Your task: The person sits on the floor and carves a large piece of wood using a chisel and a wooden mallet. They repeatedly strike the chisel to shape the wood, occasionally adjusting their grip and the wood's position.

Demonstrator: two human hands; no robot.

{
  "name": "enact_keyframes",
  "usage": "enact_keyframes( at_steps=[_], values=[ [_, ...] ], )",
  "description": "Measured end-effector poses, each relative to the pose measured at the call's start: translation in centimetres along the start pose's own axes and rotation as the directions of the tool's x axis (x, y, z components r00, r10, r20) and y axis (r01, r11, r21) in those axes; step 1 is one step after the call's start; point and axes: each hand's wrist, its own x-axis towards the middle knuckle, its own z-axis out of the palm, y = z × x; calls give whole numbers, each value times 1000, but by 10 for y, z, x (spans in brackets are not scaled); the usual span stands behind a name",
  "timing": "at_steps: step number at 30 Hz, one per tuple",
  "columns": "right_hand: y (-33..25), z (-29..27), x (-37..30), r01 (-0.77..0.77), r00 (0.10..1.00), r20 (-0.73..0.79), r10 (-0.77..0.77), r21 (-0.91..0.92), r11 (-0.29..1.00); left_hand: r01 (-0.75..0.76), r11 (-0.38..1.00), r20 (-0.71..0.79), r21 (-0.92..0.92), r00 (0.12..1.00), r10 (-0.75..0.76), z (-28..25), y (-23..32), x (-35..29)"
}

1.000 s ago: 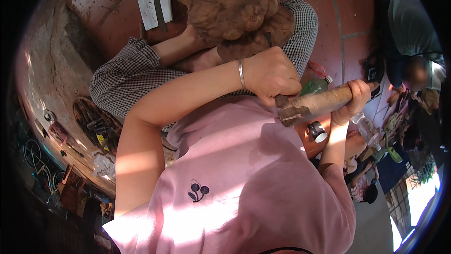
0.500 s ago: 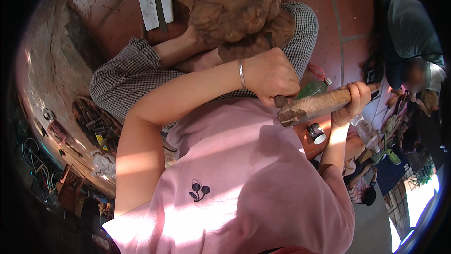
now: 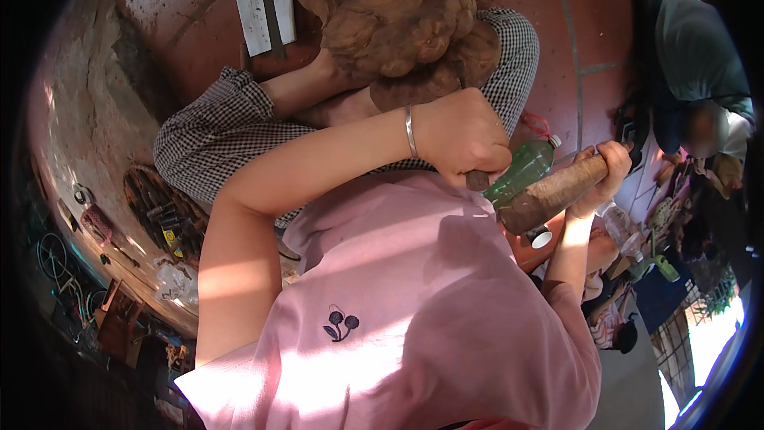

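Mallet: the wooden mallet (image 3: pixel 551 193) is slanting over the right edge of the lap (image 3: pixel 219 128), its thick end now standing apart from the handle stub (image 3: pixel 477 181), whereas half a second ago it was touching or nearly touching it.
Gap: a space is showing between the two, so the mallet is not bearing on the stub at this moment.
Right hand (image 3: pixel 602 179): its fingers are grasping the mallet's far end.
Left hand (image 3: pixel 463 134): its fingers are clenching around the stub and keeping almost the same place; whatever lies beyond the fist is hidden.
Carved wood (image 3: pixel 390 16): this lumpy brown piece is resting at the lap's far edge, against the right leg.
Green bottle (image 3: pixel 527 166): it is showing more fully behind the gap.
Cup (image 3: pixel 541 238): the mallet is now covering most of it.
White sheet (image 3: pixel 253 12): it is lying on the floor (image 3: pixel 609 12), beyond the left knee.
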Motion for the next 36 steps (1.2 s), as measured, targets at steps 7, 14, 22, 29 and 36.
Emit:
enact_keyframes(
  at_steps=[7,14,22,29,36],
  values=[
    [4,5,-13,-86,996,6,87,243,966,109,992,-4,-66,994,-110,3,4,-2],
    [-4,-10,13,190,959,216,-182,-19,982,169,983,-73,-70,982,-175,5,-1,0],
    [-9,-14,31,297,932,254,-258,-131,946,191,979,-103,-70,975,-197,2,-1,1],
    [-12,0,15,98,988,115,-104,54,994,169,979,-138,-112,973,-184,-10,-7,5],
    [-3,-5,-5,-62,965,262,24,141,988,162,987,-94,-16,982,-162,-5,-7,0]
  ],
)
